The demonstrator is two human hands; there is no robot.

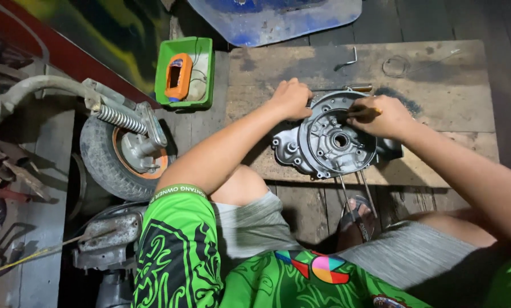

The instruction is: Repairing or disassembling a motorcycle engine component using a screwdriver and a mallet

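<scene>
The left hand (292,98) is curled into a loose fist and rests on the top left edge of a round grey metal engine cover (330,138). It grips the rim there to hold it. The right hand (383,116) is closed around a thin tool with an orange handle (367,112), and the tool's tip points in at the inside of the cover. The cover lies flat between the two hands, on a big wooden board (438,91) on the floor. It has a hole in the middle and small bolt holes around its edge.

Just past the hands, farther up the board, lie a small bent metal key (346,61) and a thin wire ring (395,66). Another tool with a yellow handle (359,88) lies between the hands, right beside the top of the cover. Two thin metal rods (358,199) stick out from under the cover, toward the person's foot in a sandal (357,223).

Well to the left of the left hand sits a green plastic tray (204,74) with an orange meter (178,76) in it. Below that tray, a small wheel with a spring (121,148) stands on the floor
</scene>
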